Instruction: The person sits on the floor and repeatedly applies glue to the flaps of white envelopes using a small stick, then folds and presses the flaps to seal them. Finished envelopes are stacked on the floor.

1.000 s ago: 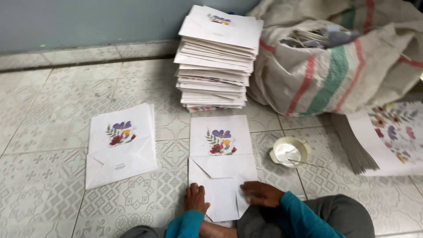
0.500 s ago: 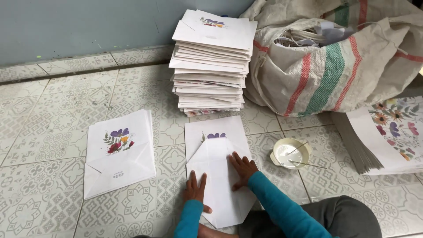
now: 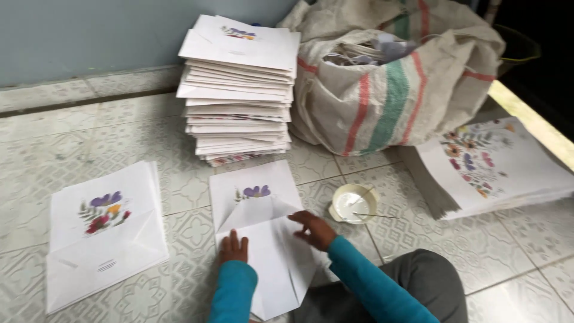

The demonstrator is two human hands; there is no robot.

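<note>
On the tiled floor (image 3: 72, 125), all positions below are referenced to the white paper bag being folded (image 3: 263, 239), which lies flat at the lower centre of the view.

Far left of it, well apart, lies a finished flat bag with a flower print (image 3: 104, 230). Behind it and slightly left stands a tall stack of flat white bags (image 3: 239, 90).

The left hand (image 3: 233, 248) rests palm down on the left half of the bag being folded, fingers spread and flat; it presses the paper and grips nothing. The right hand (image 3: 314, 230) lies just right of the bag's centre line, fingers loosely extended, fingertips on the raised bottom flap; it pins the paper and does not close around it. Both hands sit on the bag, the right nearer the fold.

The bag's long axis runs away from the person, toward the stack, with the printed end far and the folded end near.

Just right of the bag stands a small round dish of white paste (image 3: 354, 203) with a thin stick across it. Behind that dish slumps a striped woven sack (image 3: 394, 84). Farthest right lies a pile of printed flower sheets (image 3: 496, 164).
</note>
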